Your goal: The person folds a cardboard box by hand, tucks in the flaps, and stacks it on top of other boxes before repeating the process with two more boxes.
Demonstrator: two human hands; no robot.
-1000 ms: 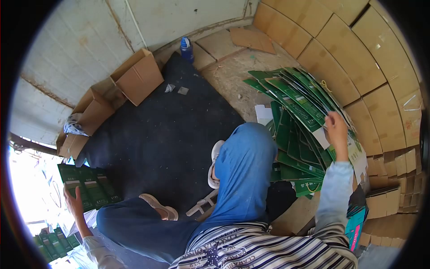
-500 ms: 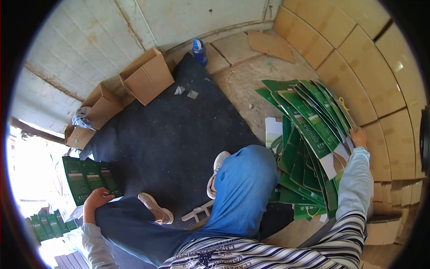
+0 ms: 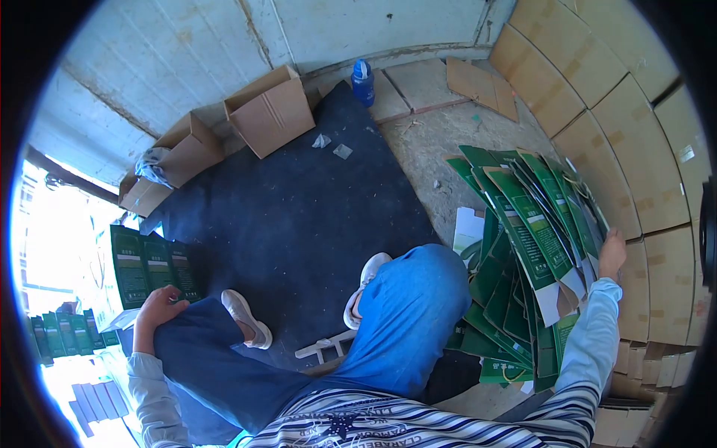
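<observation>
At the right, my right hand [image 3: 612,255] is at the outer edge of a leaning, fanned stack of green printed cardboard sheets [image 3: 523,216]; its fingers wrap round the edge of an outer sheet. Below the upright sheets, more green pieces [image 3: 497,321] lie in a loose heap. My left hand [image 3: 159,308] rests near my knee at the left, fingers a little apart and nothing in them. Just beyond it stand green printed boxes [image 3: 153,265].
Open brown cartons [image 3: 270,112] line the back wall. A blue bottle [image 3: 363,84] stands by a flat cardboard piece [image 3: 482,86]. Stacked brown boxes [image 3: 646,134] form the right wall. A black mat [image 3: 299,216] covers the floor, with scraps on it.
The view has shifted, so the scene sits differently in frame. My right hand stays at the stack's outer edge, with the outer sheets slightly shifted. My left hand remains near my knee.
</observation>
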